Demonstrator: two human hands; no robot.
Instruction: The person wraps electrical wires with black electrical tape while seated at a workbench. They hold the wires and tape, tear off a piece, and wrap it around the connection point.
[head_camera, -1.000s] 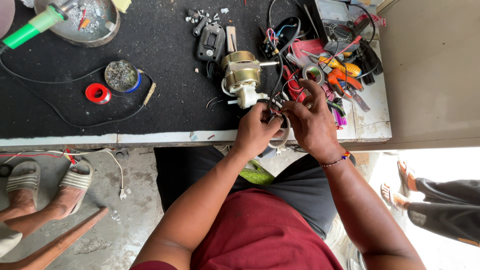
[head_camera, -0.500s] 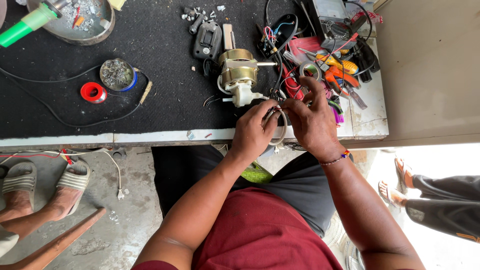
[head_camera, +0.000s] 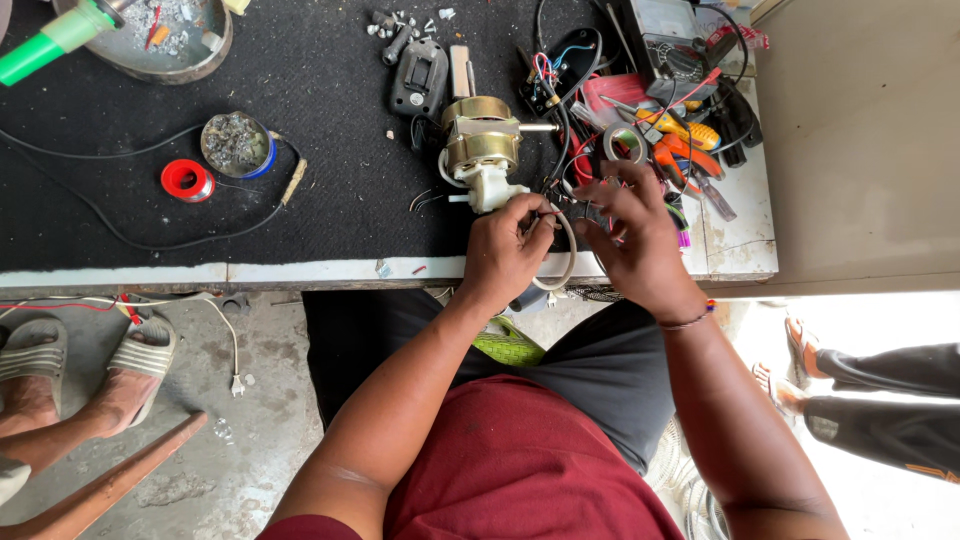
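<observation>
You are pinching the fan motor's (head_camera: 482, 148) wires (head_camera: 556, 205) near the workbench's (head_camera: 300, 272) front edge, left hand (head_camera: 505, 250) and right hand (head_camera: 630, 235) both curled, fingertips clamped.

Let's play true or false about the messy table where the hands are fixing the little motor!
1. Both hands touch wires beside the motor. True: left hand and right hand pinch wires.
2. The red tape roll lies next to the right hand. False: it lies far left on the black mat.
3. The motor sits on the floor. False: it rests on the mat.
4. A green-tipped tool lies at the top left. True.
</observation>
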